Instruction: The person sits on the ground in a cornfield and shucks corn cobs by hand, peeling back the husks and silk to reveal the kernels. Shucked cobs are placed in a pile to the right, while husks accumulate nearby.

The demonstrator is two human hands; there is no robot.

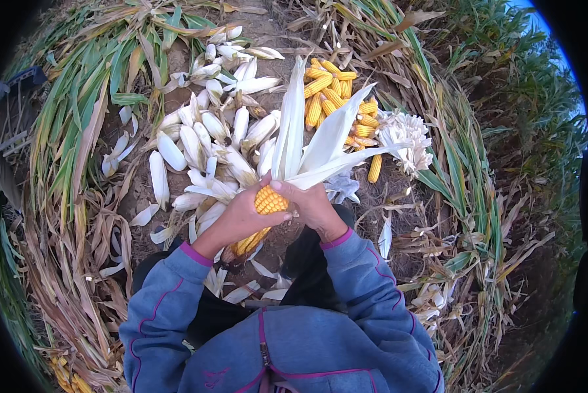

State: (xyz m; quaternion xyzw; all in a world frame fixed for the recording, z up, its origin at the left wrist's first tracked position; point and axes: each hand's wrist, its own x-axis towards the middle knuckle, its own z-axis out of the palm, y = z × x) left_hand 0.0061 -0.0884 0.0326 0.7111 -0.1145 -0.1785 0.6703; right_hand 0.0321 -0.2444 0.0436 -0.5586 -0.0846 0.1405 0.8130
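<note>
A yellow ear of corn (271, 200) is gripped in my left hand (241, 212), its bare kernels showing and its silk end pointing down towards me. My right hand (309, 202) closes around the stem end, where pale husk leaves (318, 140) are peeled back and fan out away from me. Both thumbs rest near the top of the kernels. Beyond my left hand lies a heap of ears still in white husk (215, 142). Past the peeled leaves is a pile of bare yellow ears (330, 93).
Cut corn stalks with green and dry leaves lie in banks on the left (90, 108) and right (458, 196). A bundle of pale husks (405, 140) sits beside the bare ears. Standing corn plants (525, 88) rise at the far right. More yellow ears (70, 377) lie at lower left.
</note>
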